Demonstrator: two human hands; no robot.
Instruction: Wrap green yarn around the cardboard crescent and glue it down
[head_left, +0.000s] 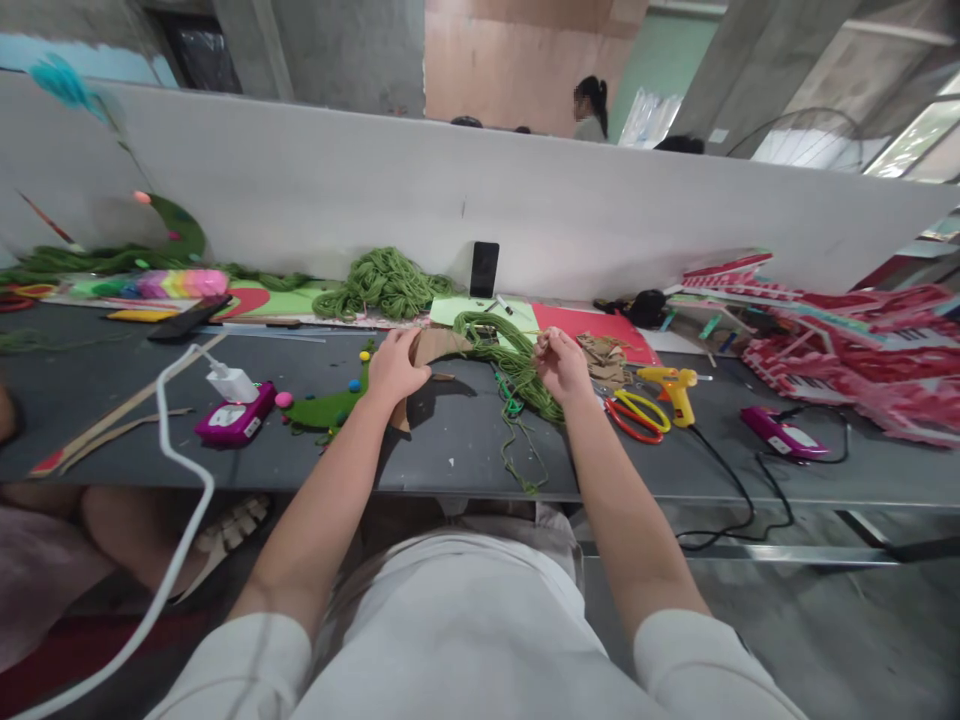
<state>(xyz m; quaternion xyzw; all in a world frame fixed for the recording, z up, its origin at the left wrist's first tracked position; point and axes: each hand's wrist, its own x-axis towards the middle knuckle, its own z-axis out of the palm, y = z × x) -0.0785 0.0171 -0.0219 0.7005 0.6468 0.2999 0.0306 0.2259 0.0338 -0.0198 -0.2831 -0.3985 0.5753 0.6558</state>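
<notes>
My left hand (pixel 396 368) is closed round a curved brown cardboard crescent (pixel 441 346), with one tip of it showing below my palm. My right hand (pixel 559 364) is raised with thumb and fingers pinched together; what they hold, if anything, is too small to make out. Between the hands, reaching under the right one, lies a bundle of green yarn (pixel 517 366) with loose strands trailing toward the front edge. Left of my left hand rests a green crescent (pixel 322 411) decorated with coloured pompoms.
Scissors (pixel 637 416), a yellow glue gun (pixel 675 391) and cardboard scraps (pixel 604 358) lie right. Purple power strips (pixel 237 414) sit on both sides, with a white cable at left. A phone (pixel 484 269) leans against the partition beside a green yarn pile (pixel 390 284). Another person sits at left.
</notes>
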